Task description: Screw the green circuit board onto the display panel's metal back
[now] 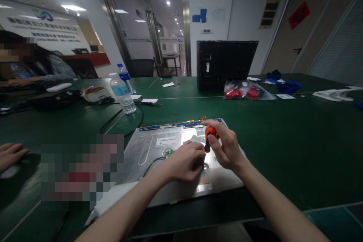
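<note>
One screwdriver [210,131]: near-upright, handle pinched by the right hand [227,144], over the metal panel [133,159] by the desk's [283,151] near edge.
Left hand [183,160]: fingers curled beside the shaft — exact grip hidden.
Screwdriver work: apparently underway — how much is done or left, I cannot tell.

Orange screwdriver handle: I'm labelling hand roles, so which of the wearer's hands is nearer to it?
Right. The right hand holds the orange screwdriver handle between thumb and fingers; the left hand is lower and to its left, over the metal panel.
</note>
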The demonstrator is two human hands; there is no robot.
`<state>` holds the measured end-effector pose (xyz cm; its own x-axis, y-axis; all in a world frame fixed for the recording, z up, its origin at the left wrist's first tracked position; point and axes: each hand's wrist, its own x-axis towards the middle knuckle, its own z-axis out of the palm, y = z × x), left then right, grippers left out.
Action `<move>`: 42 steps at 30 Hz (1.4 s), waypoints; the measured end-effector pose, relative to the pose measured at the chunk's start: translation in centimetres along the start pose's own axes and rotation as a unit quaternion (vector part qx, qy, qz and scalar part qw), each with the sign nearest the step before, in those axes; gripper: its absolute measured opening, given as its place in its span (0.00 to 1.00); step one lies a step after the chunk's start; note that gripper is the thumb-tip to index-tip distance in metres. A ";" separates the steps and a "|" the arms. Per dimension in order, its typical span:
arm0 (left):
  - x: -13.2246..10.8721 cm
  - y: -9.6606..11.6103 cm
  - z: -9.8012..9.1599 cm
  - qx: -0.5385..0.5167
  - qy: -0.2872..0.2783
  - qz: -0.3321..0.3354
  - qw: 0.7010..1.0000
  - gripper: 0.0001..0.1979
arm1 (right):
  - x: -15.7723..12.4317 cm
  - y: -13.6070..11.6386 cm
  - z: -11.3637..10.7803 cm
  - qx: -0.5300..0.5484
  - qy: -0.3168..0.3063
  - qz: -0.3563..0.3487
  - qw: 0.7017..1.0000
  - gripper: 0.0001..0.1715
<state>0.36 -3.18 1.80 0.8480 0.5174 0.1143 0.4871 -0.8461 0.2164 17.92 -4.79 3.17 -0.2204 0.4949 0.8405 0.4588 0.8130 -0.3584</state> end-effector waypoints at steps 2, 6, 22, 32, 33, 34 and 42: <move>0.0 0.0 -0.1 -0.002 -0.004 0.001 1.000 0.00 | 0.0 -0.1 -0.1 0.013 -0.003 0.013 1.000 0.17; 0.0 0.0 -0.1 -0.004 -0.005 -0.002 1.000 0.01 | -0.1 0.0 0.2 0.001 0.005 0.018 1.000 0.15; 0.1 0.0 -0.1 0.008 -0.006 0.002 1.000 0.01 | 0.1 -0.2 -0.2 0.002 0.007 -0.005 1.000 0.17; 0.1 -0.1 0.0 0.007 -0.007 0.002 1.000 0.00 | 0.0 0.1 0.4 -0.042 0.036 -0.021 0.998 0.11; 0.1 -0.1 0.0 0.007 -0.008 0.003 1.000 0.00 | 0.0 0.1 0.4 -0.037 0.034 -0.023 0.998 0.11; 0.1 -0.1 0.0 0.007 -0.008 0.003 1.000 0.00 | 0.0 0.1 0.3 -0.028 0.030 -0.024 0.999 0.11; 0.1 -0.1 0.0 0.009 -0.007 0.001 1.000 0.01 | -0.1 -0.1 0.1 -0.008 0.012 0.006 1.000 0.17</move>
<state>0.39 -3.09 1.80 0.8518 0.5141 0.1005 0.4889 -0.8491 0.1997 17.79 -4.86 3.04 -0.1936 0.4970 0.8459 0.4748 0.8019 -0.3625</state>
